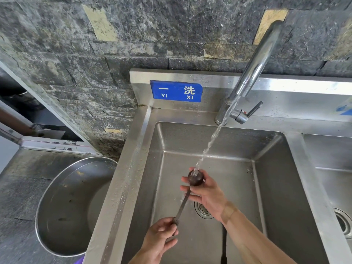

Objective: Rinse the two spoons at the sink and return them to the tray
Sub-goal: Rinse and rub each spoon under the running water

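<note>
A long-handled spoon (195, 178) with a dark round bowl is held over the steel sink (270, 187). Water from the faucet (255, 73) falls straight onto the bowl. My left hand (162, 239) grips the end of the thin metal handle at the lower middle. My right hand (205, 193) cups the bowl from the right, fingers curled round it. Only one spoon is in view; no tray shows.
The sink drain (202, 209) lies under my right hand. A second basin (335, 168) adjoins on the right. A large steel bowl (74, 204) sits on the floor at the left. A blue sign (176, 90) is on the backsplash, below the dark stone wall.
</note>
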The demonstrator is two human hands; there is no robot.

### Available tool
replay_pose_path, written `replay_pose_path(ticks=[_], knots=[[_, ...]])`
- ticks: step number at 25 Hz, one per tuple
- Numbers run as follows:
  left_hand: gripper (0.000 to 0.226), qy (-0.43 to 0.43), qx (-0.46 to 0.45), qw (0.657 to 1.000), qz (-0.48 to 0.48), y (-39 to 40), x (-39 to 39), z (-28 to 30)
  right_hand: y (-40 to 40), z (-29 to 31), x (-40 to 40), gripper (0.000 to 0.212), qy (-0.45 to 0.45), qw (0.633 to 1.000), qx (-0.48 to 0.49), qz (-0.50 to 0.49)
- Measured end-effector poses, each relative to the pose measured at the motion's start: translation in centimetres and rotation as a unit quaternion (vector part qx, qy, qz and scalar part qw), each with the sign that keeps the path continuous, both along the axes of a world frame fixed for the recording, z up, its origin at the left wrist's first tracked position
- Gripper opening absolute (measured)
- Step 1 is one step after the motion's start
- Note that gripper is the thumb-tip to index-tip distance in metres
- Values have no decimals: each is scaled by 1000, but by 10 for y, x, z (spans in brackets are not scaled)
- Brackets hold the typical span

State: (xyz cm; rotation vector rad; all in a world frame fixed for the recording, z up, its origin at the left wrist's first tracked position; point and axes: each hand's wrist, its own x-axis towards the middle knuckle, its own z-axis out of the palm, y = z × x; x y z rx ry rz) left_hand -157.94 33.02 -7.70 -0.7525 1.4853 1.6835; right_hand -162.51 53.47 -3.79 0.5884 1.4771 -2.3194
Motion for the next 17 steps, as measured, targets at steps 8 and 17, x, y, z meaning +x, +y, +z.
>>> replay_pose_path(ticks=[8, 17], knots=[[13, -5, -28, 999, 17, 6, -2, -5, -1, 8, 1, 36, 12, 1000, 19, 19], [15, 84, -5, 996, 25, 30, -32, 13, 11, 44, -47, 30, -66, 980, 69, -176]])
